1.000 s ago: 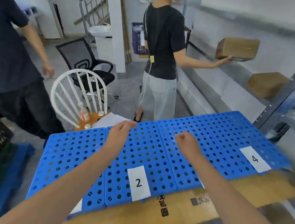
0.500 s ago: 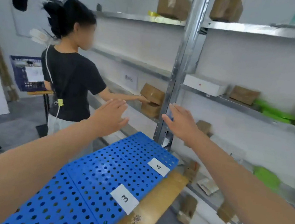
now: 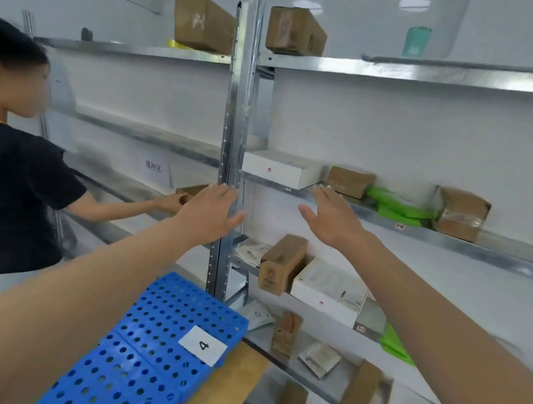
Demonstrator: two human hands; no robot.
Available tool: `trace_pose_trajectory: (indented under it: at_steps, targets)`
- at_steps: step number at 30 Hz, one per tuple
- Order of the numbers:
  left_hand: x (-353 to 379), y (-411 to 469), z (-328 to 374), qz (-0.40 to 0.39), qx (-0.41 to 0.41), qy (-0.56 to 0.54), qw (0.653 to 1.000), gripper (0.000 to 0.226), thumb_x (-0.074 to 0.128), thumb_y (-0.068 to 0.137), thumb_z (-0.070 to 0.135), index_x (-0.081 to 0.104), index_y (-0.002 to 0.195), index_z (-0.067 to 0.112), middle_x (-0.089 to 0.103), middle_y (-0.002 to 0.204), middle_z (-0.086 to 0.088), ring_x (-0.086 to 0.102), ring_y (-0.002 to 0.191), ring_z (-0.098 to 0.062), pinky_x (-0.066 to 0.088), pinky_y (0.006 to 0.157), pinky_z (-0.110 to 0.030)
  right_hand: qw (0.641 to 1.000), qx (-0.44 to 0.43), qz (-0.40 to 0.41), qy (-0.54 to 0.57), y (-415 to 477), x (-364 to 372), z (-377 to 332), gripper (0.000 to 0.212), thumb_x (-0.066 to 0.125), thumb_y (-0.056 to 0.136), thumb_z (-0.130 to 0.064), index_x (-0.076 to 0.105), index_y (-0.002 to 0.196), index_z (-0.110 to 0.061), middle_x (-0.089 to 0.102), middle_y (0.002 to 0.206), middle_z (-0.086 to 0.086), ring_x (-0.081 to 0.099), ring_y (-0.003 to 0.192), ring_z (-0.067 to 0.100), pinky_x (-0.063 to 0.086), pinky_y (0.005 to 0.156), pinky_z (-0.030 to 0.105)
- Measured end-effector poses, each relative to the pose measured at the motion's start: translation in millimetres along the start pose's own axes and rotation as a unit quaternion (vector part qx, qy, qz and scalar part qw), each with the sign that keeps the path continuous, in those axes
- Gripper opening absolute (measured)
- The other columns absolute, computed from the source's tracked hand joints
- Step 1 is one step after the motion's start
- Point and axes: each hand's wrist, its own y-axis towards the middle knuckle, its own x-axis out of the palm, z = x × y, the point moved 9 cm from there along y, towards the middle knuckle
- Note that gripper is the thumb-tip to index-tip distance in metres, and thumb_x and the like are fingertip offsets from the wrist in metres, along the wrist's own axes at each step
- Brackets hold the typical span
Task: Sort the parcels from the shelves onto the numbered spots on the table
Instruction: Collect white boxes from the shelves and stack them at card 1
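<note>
Metal shelving ran along a white wall ahead of me, with the blue perforated table point(image 3: 158, 319) low in front and its label 4 point(image 3: 203, 345) near the corner. Both of my arms were stretched toward the middle shelf point(image 3: 472, 245).

The left grip point(image 3: 211, 210) was open, fingers straight and together, holding nothing. It lay in front of the steel upright point(image 3: 236, 115), and I could not tell whether it touched the post. The right grip point(image 3: 333, 219) was open too and empty, its fingertips up by the shelf's front edge just under a white box point(image 3: 279, 168); contact was unclear.

Right of that white box sat a brown parcel point(image 3: 349, 181), then green bags point(image 3: 397, 205), then a taped brown parcel point(image 3: 459, 214). Two top-shelf parcels point(image 3: 204, 25) stood one on either side of the upright. On the shelf below my hands, a brown box point(image 3: 279, 264) stood on end just beside a second white box point(image 3: 328, 292).

To my left, a person in a black shirt point(image 3: 12, 179) had a hand on a small brown parcel point(image 3: 192, 189) on the neighbouring shelf.
</note>
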Motion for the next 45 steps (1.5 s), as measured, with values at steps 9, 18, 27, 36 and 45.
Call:
trace_pose_trajectory:
  at_steps: [9, 18, 27, 36, 45]
  targets:
    - [28.9, 106.1, 26.4, 0.001, -0.011, -0.003, 1.000, 0.056, 0.037, 0.101, 0.036, 0.028, 0.148, 0.006, 0.031, 0.154, -0.010, 0.027, 0.142, -0.024, 0.018, 0.117, -0.036, 0.996, 0.018, -0.037, 0.075, 75.2, 18.5, 78.0, 0.061, 0.036, 0.102, -0.042, 0.025, 0.148, -0.004, 0.028, 0.155, 0.013, 0.025, 0.143, 0.026, 0.024, 0.114, 0.036]
    - [71.1, 232.1, -34.2, 0.001, -0.017, 0.001, 1.000, 0.052, 0.037, 0.100, 0.038, 0.042, 0.138, 0.003, 0.047, 0.139, -0.014, 0.043, 0.127, -0.028, 0.031, 0.108, -0.037, 0.990, 0.051, -0.073, 0.112, 190.9, 66.4, 94.9, 0.064, 0.033, 0.099, -0.053, 0.034, 0.141, -0.006, 0.039, 0.145, 0.015, 0.040, 0.130, 0.030, 0.037, 0.103, 0.040]
    - [111.2, 372.3, -114.1, 0.028, -0.056, -0.062, 0.996, 0.045, 0.035, 0.100, 0.039, 0.052, 0.118, 0.001, 0.057, 0.111, -0.017, 0.053, 0.103, -0.032, 0.043, 0.084, -0.037, 0.960, 0.204, -0.055, 0.181, 318.9, 117.9, 132.5, 0.074, 0.025, 0.099, -0.056, 0.029, 0.143, 0.003, 0.034, 0.149, 0.017, 0.039, 0.134, 0.030, 0.035, 0.106, 0.037]
    - [159.3, 426.1, -151.0, 0.045, -0.175, -0.145, 0.973, 0.041, 0.035, 0.098, 0.029, 0.054, 0.107, -0.005, 0.058, 0.107, -0.021, 0.056, 0.100, -0.036, 0.049, 0.082, -0.043, 0.880, 0.312, -0.015, 0.358, 365.0, 173.6, 160.5, 0.063, 0.052, 0.087, -0.041, 0.035, 0.133, -0.001, 0.053, 0.124, 0.008, 0.056, 0.086, 0.019, 0.036, 0.055, 0.022]
    - [185.0, 402.3, -180.2, 0.005, -0.295, -0.531, 0.795, 0.079, 0.076, 0.077, 0.044, 0.038, 0.132, 0.001, 0.050, 0.126, -0.011, 0.055, 0.106, -0.026, 0.050, 0.084, -0.035, 0.777, 0.337, -0.014, 0.531, 357.2, 192.8, 164.3, 0.026, 0.048, 0.089, -0.028, 0.050, 0.112, -0.015, 0.053, 0.089, 0.001, 0.049, 0.072, 0.016, 0.034, 0.053, 0.023]
